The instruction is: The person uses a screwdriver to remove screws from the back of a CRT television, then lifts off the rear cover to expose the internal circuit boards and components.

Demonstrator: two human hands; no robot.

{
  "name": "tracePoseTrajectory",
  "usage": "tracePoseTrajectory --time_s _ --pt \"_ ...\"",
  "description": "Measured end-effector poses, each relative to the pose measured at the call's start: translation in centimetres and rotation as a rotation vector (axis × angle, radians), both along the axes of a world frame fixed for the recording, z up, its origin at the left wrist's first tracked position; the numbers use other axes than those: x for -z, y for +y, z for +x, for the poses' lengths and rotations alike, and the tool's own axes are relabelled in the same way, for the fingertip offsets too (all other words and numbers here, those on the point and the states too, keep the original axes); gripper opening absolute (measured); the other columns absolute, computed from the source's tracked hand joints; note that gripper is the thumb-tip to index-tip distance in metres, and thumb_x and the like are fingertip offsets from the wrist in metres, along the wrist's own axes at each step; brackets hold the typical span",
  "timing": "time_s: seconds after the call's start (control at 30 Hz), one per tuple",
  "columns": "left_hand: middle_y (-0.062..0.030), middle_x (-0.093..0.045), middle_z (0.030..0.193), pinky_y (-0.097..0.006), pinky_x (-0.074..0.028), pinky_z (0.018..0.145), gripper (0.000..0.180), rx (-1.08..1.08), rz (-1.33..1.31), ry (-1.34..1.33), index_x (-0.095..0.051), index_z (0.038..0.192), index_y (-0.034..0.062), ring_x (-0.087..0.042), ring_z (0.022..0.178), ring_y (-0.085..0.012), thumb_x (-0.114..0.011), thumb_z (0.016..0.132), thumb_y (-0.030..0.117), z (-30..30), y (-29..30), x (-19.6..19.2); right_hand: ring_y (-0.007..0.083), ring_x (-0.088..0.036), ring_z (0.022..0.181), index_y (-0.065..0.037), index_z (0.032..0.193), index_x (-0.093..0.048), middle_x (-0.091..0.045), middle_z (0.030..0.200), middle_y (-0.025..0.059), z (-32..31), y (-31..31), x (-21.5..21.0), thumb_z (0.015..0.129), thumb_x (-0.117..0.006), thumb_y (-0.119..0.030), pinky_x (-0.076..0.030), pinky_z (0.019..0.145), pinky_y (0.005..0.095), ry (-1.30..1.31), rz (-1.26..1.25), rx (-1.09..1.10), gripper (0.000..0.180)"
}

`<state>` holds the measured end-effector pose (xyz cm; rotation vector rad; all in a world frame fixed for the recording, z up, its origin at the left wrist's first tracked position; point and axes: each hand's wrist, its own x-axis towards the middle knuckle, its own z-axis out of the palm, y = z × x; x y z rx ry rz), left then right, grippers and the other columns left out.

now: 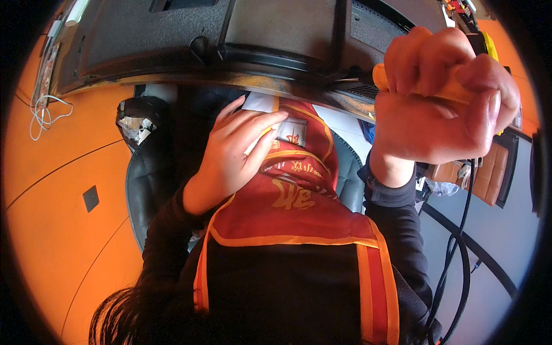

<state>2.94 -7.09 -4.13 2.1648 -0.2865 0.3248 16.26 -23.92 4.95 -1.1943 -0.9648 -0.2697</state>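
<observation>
My right hand [443,100] is raised at the upper right, its fingers wrapped round the orange handle of a screwdriver [379,77]. The tool's thin dark shaft points left, toward the lower edge of a large black plastic panel [172,40]; whether its tip touches the panel cannot be made out. Over my lap, my left hand [233,144] hangs with fingers loosely stretched and nothing in them. It is nearest to the red apron [299,215] with orange trim that I wear.
The black panel lies on a table with a worn wooden edge [247,82]. A black bag [141,118] stands below at the left, near a grey chair [144,190]. A white cable [43,118] hangs at far left. Black cables [454,247] run down the right side, near a brown chair [489,172].
</observation>
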Motion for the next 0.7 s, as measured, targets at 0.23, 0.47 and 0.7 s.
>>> tracePoseTrajectory --time_s 0.23,0.47,0.7 --pt "-0.0104 -0.062 0.091 -0.034 -0.046 0.081 0.028 -0.001 -0.108 -0.154 -0.063 0.101 0.0017 -0.061 0.078 -0.0221 -0.065 0.073 -0.002 0.6 -0.8 -1.1 0.0126 -0.037 0.046 -0.017 0.077 -0.041 -0.041 0.064 0.0033 5.7 0.9 -2.2 0.088 -0.037 -0.037 -0.032 0.043 0.0285 0.075 -0.203 -1.077 0.023" --pt "-0.0104 -0.057 0.086 -0.028 -0.048 0.062 0.034 -0.075 -0.088 -0.487 -0.062 0.1 0.0006 -0.06 0.073 -0.0197 -0.072 0.067 0.0 4.3 -1.9 -3.9 0.0143 -0.039 0.043 -0.009 0.076 -0.042 -0.042 0.06 0.0038 0.3 0.5 0.3 0.088 -0.045 -0.038 -0.034 0.042 0.0278 0.116 0.079 -0.081 0.031" --pt "-0.0107 -0.058 0.075 -0.03 -0.048 0.057 0.022 0.117 -0.432 0.022 -0.061 0.094 0.0018 -0.062 0.064 -0.0226 -0.068 0.073 0.006 7.3 -3.4 -5.5 0.0145 -0.042 0.042 -0.002 0.073 -0.045 -0.044 0.057 0.0049 0.5 2.2 -2.4 0.089 -0.051 -0.034 -0.036 0.042 0.0265 0.236 -0.035 -0.213 0.036"
